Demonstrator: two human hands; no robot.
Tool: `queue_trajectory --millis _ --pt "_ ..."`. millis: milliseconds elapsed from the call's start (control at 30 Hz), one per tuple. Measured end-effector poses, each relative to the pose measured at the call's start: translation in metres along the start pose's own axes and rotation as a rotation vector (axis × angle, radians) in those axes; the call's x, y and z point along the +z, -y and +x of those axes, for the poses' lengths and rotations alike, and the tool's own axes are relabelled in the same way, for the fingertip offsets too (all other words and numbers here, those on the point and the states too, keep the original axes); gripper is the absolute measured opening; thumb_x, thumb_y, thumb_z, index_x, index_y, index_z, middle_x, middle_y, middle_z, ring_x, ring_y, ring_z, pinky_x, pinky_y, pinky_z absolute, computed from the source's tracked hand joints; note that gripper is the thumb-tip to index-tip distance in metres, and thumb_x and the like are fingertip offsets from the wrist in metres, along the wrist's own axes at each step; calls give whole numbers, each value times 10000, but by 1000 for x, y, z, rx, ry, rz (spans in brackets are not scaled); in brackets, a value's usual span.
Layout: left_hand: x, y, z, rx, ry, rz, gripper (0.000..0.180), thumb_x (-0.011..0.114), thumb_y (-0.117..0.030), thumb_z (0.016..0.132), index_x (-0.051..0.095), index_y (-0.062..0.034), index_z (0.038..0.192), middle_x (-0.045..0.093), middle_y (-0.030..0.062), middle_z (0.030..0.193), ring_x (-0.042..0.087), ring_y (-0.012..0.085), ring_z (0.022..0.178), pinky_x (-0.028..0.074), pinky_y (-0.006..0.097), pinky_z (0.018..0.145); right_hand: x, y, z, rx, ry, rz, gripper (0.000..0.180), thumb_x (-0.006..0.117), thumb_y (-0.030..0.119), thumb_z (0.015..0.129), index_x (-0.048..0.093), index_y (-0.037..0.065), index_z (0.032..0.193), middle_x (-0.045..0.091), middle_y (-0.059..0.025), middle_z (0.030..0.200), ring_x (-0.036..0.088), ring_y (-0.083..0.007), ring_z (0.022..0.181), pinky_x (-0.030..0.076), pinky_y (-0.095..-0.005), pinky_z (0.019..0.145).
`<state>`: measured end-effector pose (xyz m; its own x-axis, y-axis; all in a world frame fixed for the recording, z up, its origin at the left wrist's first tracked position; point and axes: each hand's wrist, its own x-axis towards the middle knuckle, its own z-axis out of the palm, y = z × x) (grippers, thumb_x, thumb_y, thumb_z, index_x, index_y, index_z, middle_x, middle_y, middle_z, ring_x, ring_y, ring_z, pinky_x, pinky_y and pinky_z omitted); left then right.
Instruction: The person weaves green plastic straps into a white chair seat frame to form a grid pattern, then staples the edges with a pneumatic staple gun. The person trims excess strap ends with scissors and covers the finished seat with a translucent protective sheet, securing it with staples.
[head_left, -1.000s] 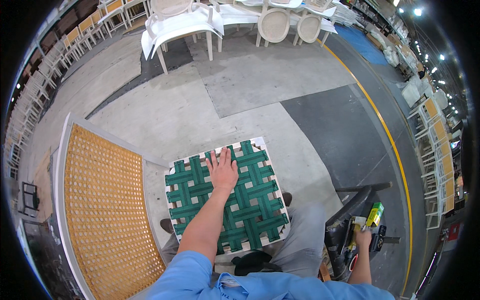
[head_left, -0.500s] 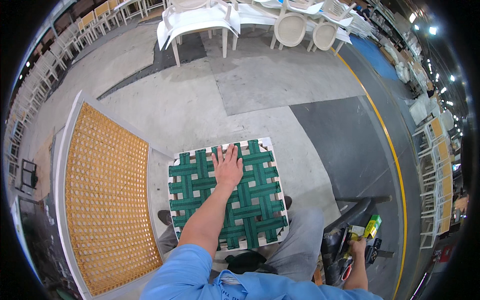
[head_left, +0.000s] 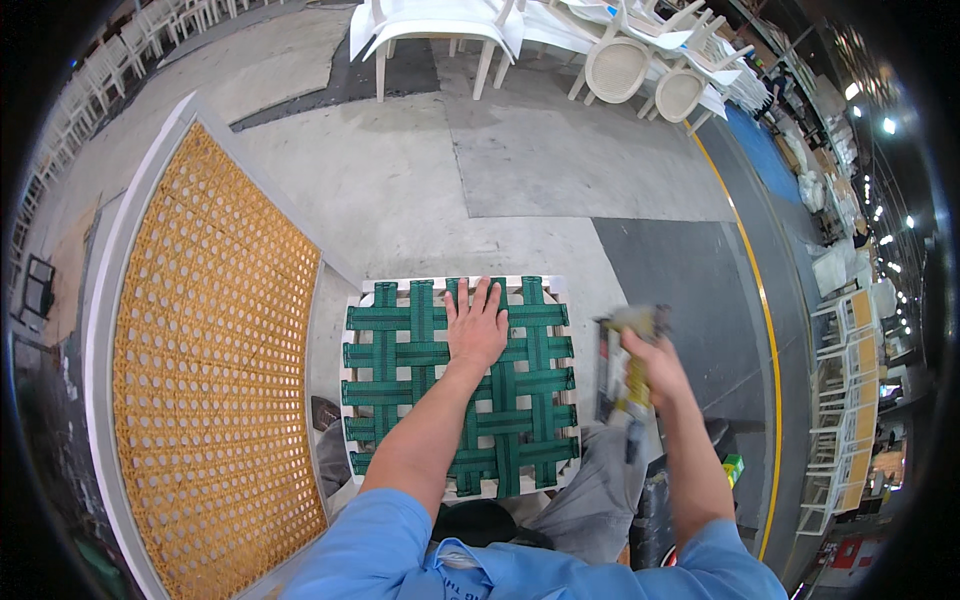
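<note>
My left hand (head_left: 478,335) lies flat on the green woven webbing (head_left: 503,425) of a chair seat, its fingers spread toward the far edge. The straps cross over and under each other on a white seat frame (head_left: 558,284). Off the seat's right side, my right hand (head_left: 662,372) is closed around a yellow and grey staple gun (head_left: 636,318), blurred by motion. It is held in the air, apart from the webbing. To the left of the seat rises the chair's cane backrest (head_left: 215,370) in a pale frame.
A dark padded stool (head_left: 655,510) is by my right leg, with a green and yellow box (head_left: 733,468) on it. White chairs (head_left: 435,30) stand at the far side, some with round woven backs. A yellow floor line (head_left: 760,290) runs along the right; more chairs (head_left: 838,400) line up beyond it.
My right hand has lifted the staple gun off the stool and brought it up and left, beside the seat. My left hand stays flat on the webbing. The view has shifted a little.
</note>
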<state>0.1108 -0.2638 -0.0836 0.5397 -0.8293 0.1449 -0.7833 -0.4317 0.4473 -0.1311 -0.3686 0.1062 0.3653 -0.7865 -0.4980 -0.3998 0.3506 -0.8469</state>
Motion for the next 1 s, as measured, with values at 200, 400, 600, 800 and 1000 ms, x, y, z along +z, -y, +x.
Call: queue_trajectory --millis 200,400,600,800,1000 --pt "1 2 -1 23 -46 -39 565 536 -385 1017 486 -183 1543 353 29 1649 218 363 1557 137 599 1267 121 13 95 25 179 -7 356 768 350 954 643 45 1088 628 -28 836 583 -149 558 482 -322 469" --pt "1 6 0 -3 -27 -82 571 538 -382 1009 485 -186 1543 346 25 1658 208 359 1563 125 596 1270 157 15 118 53 170 -124 330 753 340 964 627 41 1026 635 -41 838 588 -153 550 490 -324 466" --pt "1 7 1 -15 -6 -92 565 529 -359 1009 482 -183 1544 341 24 1664 194 353 1570 110 581 1277 165 5 121 34 148 -178 326 751 346 965 637 41 977 638 -42 805 584 -150 542 481 -324 454" --pt "4 6 2 -12 -19 -121 553 527 -328 1013 490 -140 1531 340 57 1660 198 344 1569 115 555 1284 164 1 122 8 132 -183 329 748 349 969 638 40 935 634 -43 770 574 -154 527 472 -325 448" --pt "10 14 1 -26 -135 -206 456 545 -243 1000 605 -91 1426 401 126 1616 273 365 1542 166 547 1274 176 3 117 -10 170 -170 321 748 340 970 640 42 917 631 -46 753 563 -155 514 460 -326 449"
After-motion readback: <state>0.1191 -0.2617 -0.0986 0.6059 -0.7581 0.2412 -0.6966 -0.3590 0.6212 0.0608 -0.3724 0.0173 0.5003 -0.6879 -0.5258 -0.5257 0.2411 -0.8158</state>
